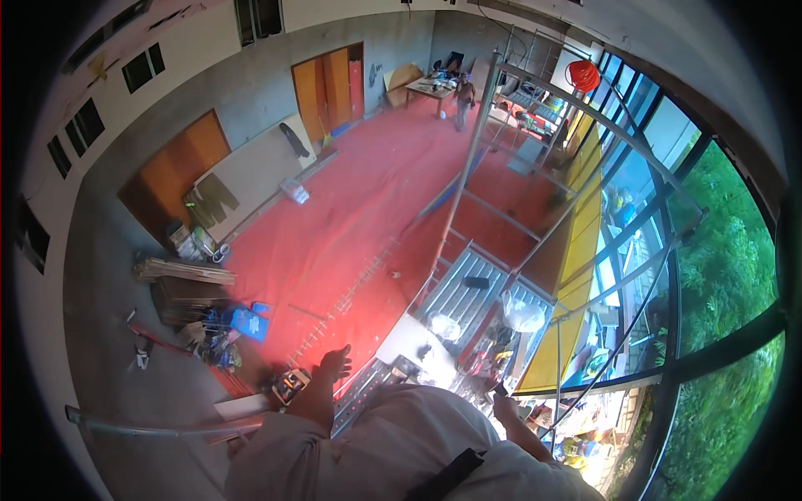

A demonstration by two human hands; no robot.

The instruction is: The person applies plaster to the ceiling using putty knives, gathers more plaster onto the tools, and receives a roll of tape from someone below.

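Note:
My left hand [335,365] is held out in the air above the red floor, its fingers apart and nothing in it. On my right side, my right hand [506,407] is closed around a small dark object [501,390], too small to name. Ahead of it lies a cluttered scaffold deck of metal planks [468,280]. A black block [477,283], a clear plastic bag [524,312] and a smaller clear bag [444,326] rest there. A perforated metal plank [361,402] runs close by my body, partly hidden by my clothing.
Scaffold tubes [458,196] rise ahead and to the right, beside yellow panels [576,275] and tall windows [643,209]. A red floor covering [334,225] spreads far below. Another person [464,102] stands near a far table [428,87]. Stacked boards [188,292] lie left.

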